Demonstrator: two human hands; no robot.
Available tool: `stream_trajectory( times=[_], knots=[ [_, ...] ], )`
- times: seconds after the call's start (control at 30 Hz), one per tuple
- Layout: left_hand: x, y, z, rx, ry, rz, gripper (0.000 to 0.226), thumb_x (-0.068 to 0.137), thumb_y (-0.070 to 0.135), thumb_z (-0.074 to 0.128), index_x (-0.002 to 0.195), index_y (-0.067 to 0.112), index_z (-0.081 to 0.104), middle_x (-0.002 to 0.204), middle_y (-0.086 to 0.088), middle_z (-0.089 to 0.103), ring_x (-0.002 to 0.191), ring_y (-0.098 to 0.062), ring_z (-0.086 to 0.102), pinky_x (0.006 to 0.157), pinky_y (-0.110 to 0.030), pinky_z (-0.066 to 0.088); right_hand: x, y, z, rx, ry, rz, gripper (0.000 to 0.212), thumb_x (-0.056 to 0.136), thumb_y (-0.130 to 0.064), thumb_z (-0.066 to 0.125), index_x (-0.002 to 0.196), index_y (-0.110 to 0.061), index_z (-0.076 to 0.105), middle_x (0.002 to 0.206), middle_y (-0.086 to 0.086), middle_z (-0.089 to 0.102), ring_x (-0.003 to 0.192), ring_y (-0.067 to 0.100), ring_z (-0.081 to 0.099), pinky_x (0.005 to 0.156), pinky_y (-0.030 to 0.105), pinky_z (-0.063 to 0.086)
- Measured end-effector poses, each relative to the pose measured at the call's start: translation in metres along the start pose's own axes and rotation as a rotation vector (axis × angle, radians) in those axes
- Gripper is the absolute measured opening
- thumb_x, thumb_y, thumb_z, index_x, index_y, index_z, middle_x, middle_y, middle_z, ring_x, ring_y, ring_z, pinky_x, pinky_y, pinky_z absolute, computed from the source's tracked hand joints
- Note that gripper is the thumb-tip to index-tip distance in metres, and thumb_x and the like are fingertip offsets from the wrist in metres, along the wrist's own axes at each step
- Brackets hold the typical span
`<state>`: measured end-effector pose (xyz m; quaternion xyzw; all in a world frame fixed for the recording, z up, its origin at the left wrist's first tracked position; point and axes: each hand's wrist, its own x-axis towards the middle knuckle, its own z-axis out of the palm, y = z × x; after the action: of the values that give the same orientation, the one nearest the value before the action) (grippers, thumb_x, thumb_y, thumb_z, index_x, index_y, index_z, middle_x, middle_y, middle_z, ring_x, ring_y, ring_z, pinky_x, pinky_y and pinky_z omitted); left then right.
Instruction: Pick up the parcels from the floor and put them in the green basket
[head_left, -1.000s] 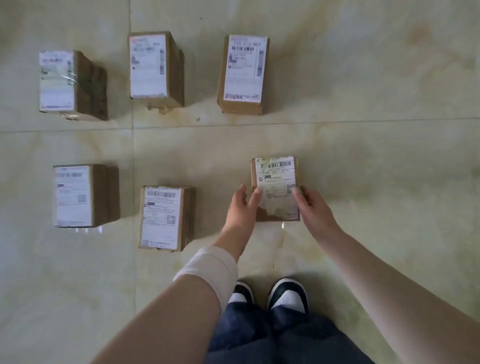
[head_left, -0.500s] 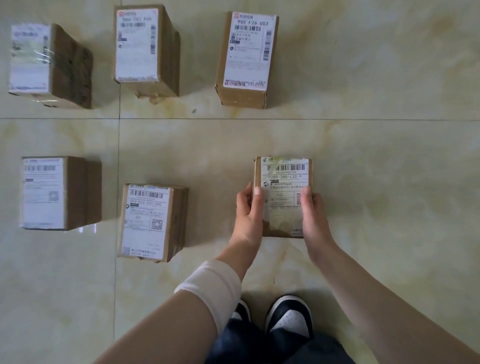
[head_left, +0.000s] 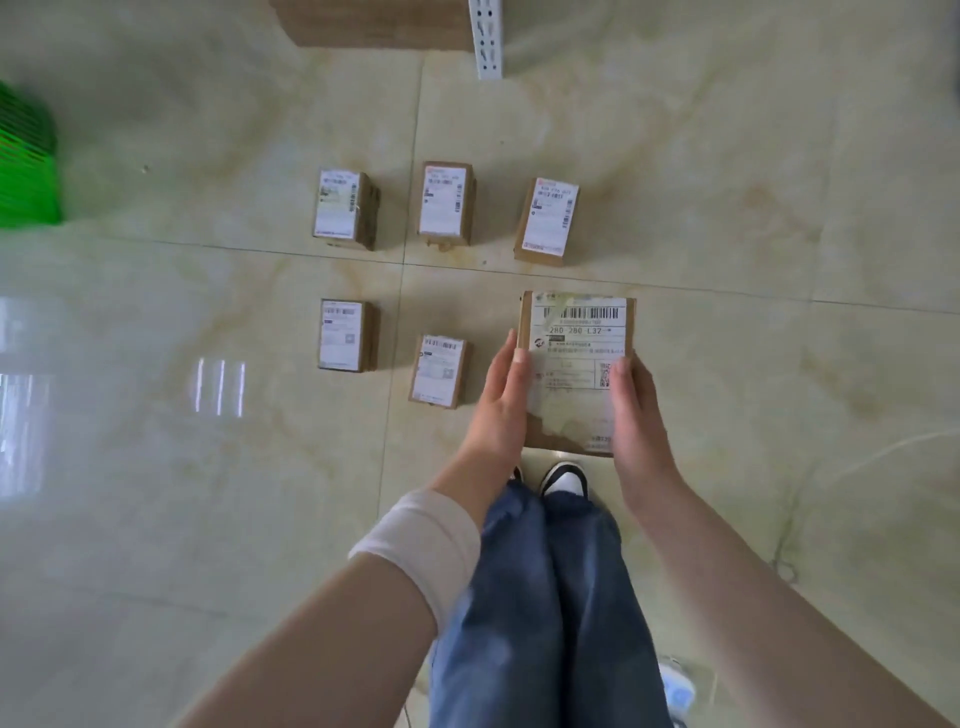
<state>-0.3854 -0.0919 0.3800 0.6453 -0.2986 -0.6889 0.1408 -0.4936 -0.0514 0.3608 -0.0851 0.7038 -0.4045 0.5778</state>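
Note:
I hold a brown cardboard parcel (head_left: 574, 364) with a white shipping label up off the floor, in front of my legs. My left hand (head_left: 501, 400) grips its left side and my right hand (head_left: 636, 415) grips its right side, thumbs on top. Several more labelled parcels lie on the tiled floor beyond: three in a far row (head_left: 343, 210) (head_left: 445, 202) (head_left: 548, 221) and two nearer (head_left: 345, 335) (head_left: 439, 371). The green basket (head_left: 26, 166) shows at the far left edge, only partly in view.
A white perforated shelf post (head_left: 485, 39) and a brown box or board (head_left: 374, 23) stand at the top. My jeans and shoes (head_left: 563, 480) are below the parcel. A bright window reflection lies on the floor at left.
I have lifted the parcel off the floor with both hands and stood up; the view has pulled back, so the other parcels look smaller and the green basket has come into sight.

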Motion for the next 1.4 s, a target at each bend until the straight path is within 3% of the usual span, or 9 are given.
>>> stream_trajectory(
  times=[0.23,0.43,0.53,0.73,0.8,1.0,1.13,1.27,1.4],
  knots=[
    [-0.086,0.06,-0.066,-0.143,0.127,0.134,0.052,0.094,0.048,0.037,0.14,0.024,0.04,0.133,-0.005,0.057,0.122,-0.02,0.055,0.105,-0.042,0.044,-0.091,-0.071,0.069,-0.012,-0.047,-0.078,0.047,0.095,-0.044,0.04,0.136,-0.022,0.042,0.126,-0.001,0.06,0.105,0.007,0.061,0.072,0.013,0.054],
    [-0.145,0.074,-0.152,-0.352,0.266,0.152,0.047,0.095,0.047,0.035,0.134,0.026,0.047,0.122,0.005,0.061,0.112,-0.012,0.058,0.088,-0.023,0.048,-0.154,-0.09,0.165,-0.096,-0.07,-0.141,0.045,0.095,-0.043,0.04,0.129,-0.015,0.05,0.124,0.004,0.063,0.11,0.016,0.062,0.093,0.033,0.051],
    [-0.18,0.074,-0.214,-0.459,0.32,0.151,0.044,0.095,0.047,0.034,0.129,0.025,0.051,0.115,0.007,0.064,0.104,-0.008,0.061,0.075,-0.015,0.049,-0.199,-0.09,0.224,-0.134,-0.103,-0.141,0.041,0.094,-0.043,0.042,0.124,-0.018,0.055,0.119,0.001,0.066,0.106,0.014,0.064,0.09,0.03,0.052],
    [-0.242,0.058,-0.369,-0.543,0.37,0.184,0.063,0.086,0.061,0.039,0.137,0.025,0.045,0.134,-0.002,0.058,0.121,-0.019,0.057,0.104,-0.04,0.045,-0.287,-0.066,0.359,-0.205,-0.243,-0.141,0.033,0.096,-0.044,0.037,0.11,-0.025,0.06,0.112,-0.001,0.069,0.103,0.015,0.066,0.087,0.032,0.054],
    [-0.258,0.056,-0.416,-0.565,0.411,0.209,0.072,0.076,0.068,0.041,0.136,0.028,0.046,0.135,0.0,0.057,0.121,-0.019,0.056,0.104,-0.042,0.045,-0.306,-0.059,0.405,-0.22,-0.305,-0.131,0.037,0.094,-0.045,0.04,0.115,-0.023,0.06,0.114,0.001,0.069,0.104,0.016,0.066,0.091,0.037,0.053],
    [-0.275,0.07,-0.526,-0.592,0.471,0.241,0.054,0.092,0.055,0.032,0.131,0.023,0.051,0.12,0.004,0.064,0.106,-0.013,0.062,0.09,-0.028,0.05,-0.329,-0.059,0.51,-0.306,-0.433,-0.127,0.059,0.081,-0.054,0.042,0.127,-0.022,0.057,0.122,-0.001,0.066,0.112,0.017,0.063,0.101,0.042,0.047],
    [-0.277,0.091,-0.592,-0.58,0.464,0.231,0.056,0.091,0.058,0.032,0.132,0.025,0.05,0.128,-0.001,0.062,0.115,-0.019,0.059,0.101,-0.035,0.046,-0.335,-0.068,0.573,-0.318,-0.466,-0.122,0.056,0.083,-0.056,0.041,0.126,-0.024,0.058,0.12,-0.002,0.067,0.11,0.016,0.064,0.1,0.041,0.048],
    [-0.284,0.114,-0.655,-0.624,0.491,0.222,0.048,0.094,0.052,0.032,0.127,0.024,0.054,0.118,0.002,0.064,0.106,-0.016,0.06,0.077,-0.023,0.047,-0.348,-0.08,0.643,-0.363,-0.504,-0.127,0.05,0.09,-0.051,0.037,0.121,-0.021,0.06,0.116,0.001,0.069,0.108,0.018,0.065,0.097,0.04,0.05],
    [-0.286,0.128,-0.721,-0.677,0.575,0.21,0.051,0.093,0.053,0.033,0.129,0.023,0.053,0.126,-0.001,0.063,0.114,-0.019,0.059,0.095,-0.031,0.045,-0.357,-0.088,0.718,-0.429,-0.585,-0.124,0.057,0.082,-0.055,0.04,0.12,-0.019,0.061,0.116,0.003,0.069,0.107,0.018,0.066,0.097,0.041,0.05]
  ],
)
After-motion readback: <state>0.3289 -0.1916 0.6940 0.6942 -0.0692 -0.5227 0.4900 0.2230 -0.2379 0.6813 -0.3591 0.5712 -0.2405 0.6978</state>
